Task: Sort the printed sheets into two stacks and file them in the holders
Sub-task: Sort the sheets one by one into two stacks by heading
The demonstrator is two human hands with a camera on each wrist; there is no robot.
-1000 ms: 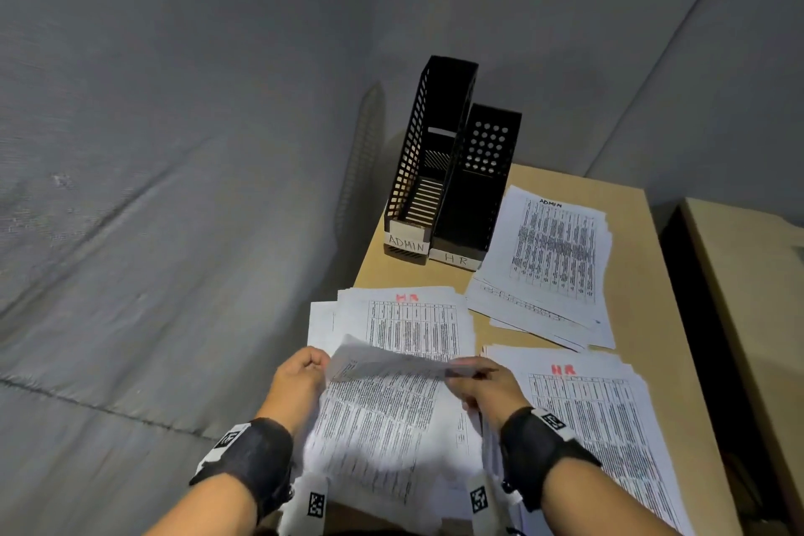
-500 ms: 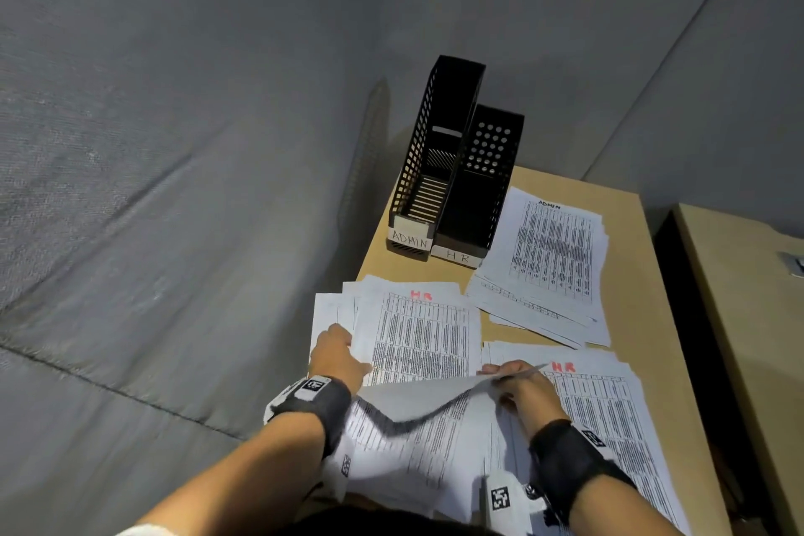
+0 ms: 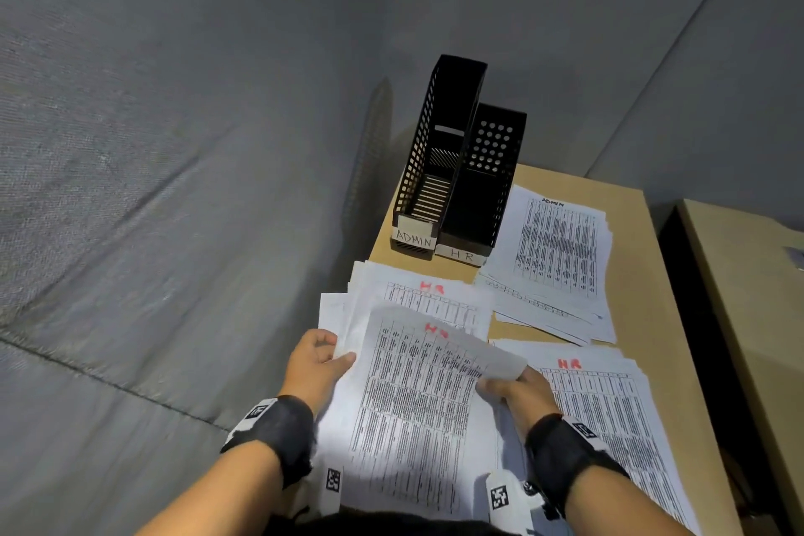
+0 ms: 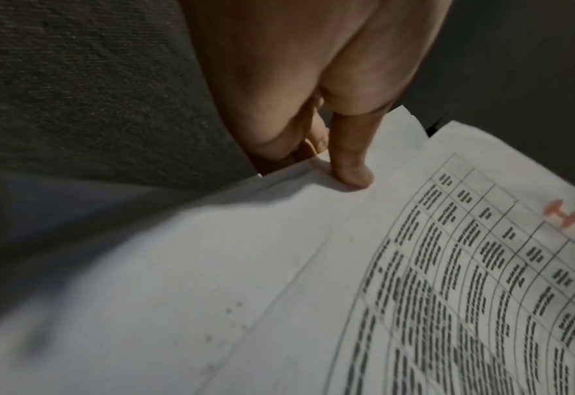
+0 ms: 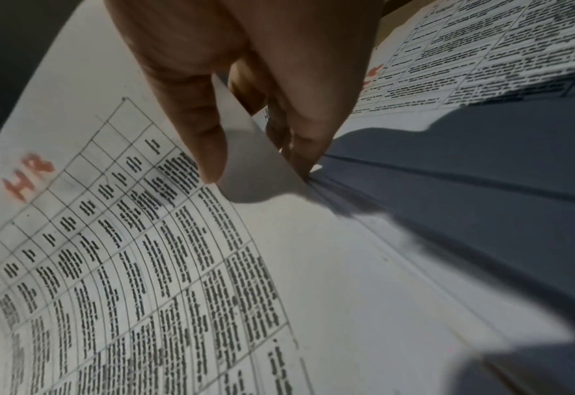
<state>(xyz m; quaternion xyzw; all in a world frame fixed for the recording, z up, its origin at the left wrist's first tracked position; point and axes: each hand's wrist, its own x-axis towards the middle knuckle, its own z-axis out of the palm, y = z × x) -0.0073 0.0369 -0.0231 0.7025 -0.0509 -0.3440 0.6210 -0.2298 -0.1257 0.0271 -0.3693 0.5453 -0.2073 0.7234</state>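
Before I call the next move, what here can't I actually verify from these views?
- Table text on the held HR sheet: too small in the head view, blurred in both wrist views.
- Left hand fingers under the sheet: hidden by paper.
- HR holder interior: dark.
- Sheets below each stack's top: covered.

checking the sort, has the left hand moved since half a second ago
Yes. The left hand has come back toward the person, off the far HR stack in front of the ADMIN holder, and now pinches the left edge of the lifted HR sheet.
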